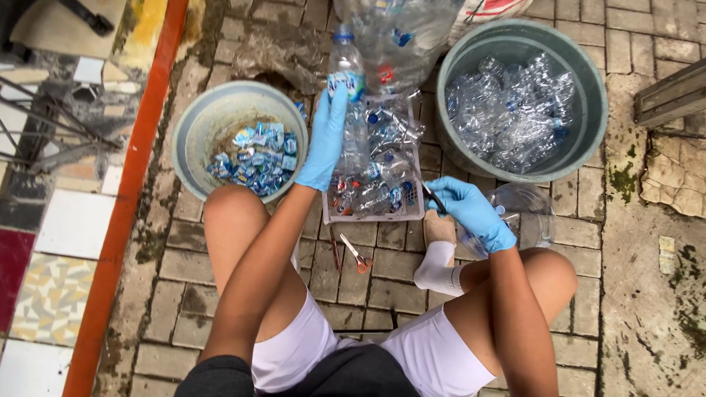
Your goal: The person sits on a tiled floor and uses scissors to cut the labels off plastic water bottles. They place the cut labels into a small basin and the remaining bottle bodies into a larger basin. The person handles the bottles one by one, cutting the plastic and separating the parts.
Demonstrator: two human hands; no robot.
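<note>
The clear plastic bottle [351,103] stands up over the white crate [416,213], blue cap at the top w/ its long side running up and down the picture. The left hand [323,140] is wrapped round its middle, prob. so the label faces the person. The right hand [471,213] pinches a thin dark tool [434,198] just beside the crate, btw. the label bucket [193,129] and the bottle tub [588,125]; scissors [358,257] lie on the brick floor [588,250].

A single camera on my head looks steeply down past my knees at the brick paving [382,287], close enough that my gloved left hand [323,143] and right hand [471,213] fill the frame's centre.
</note>
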